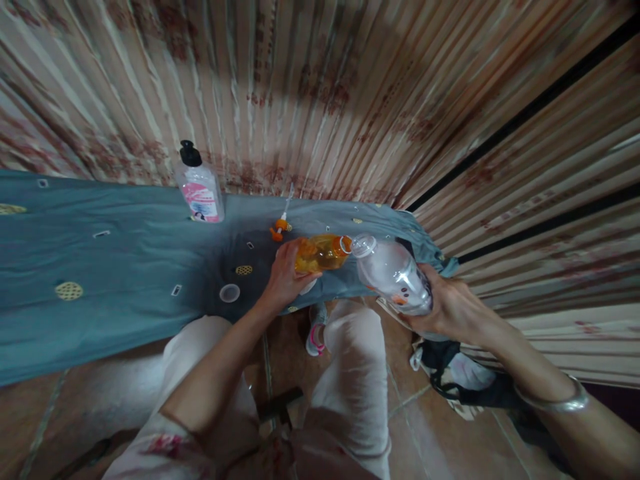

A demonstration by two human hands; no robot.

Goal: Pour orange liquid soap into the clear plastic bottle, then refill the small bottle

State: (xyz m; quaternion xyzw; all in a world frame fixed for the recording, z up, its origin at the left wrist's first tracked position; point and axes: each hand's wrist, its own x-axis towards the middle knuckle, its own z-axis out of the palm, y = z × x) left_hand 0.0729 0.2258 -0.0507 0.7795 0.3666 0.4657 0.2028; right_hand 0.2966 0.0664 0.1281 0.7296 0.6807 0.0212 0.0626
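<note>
In the head view, the left hand [287, 275] is wrapped around the base end of the amber bottle [326, 252], which lies almost level above the surface [150, 280], its neck turned toward the right. The right hand [447, 303] is closed around the lower end of the clear bottle [393, 277], which is tilted so that its mouth faces the amber one. The two mouths meet or nearly meet; whether they touch, I cannot tell.

The amber bottle looks like smooth, thin-walled plastic with some liquid inside, so it is probably the heavier of the two, its weight shifting as it tips. Its wall would likely give under a hard squeeze and turn slippery if wet. The clear bottle seems lighter and also somewhat soft. Both are best held around the body, well back from the mouth, as they are here.

Each bottle extends inward from its hand: the amber one to the right of the left hand, the clear one up and to the left of the right hand. An orange pump head [280, 229] lies just beyond the left hand; a round lid [230, 293] lies to its left. A pink-labelled bottle [201, 193] stands farther off near the curtain [240, 100].
</note>
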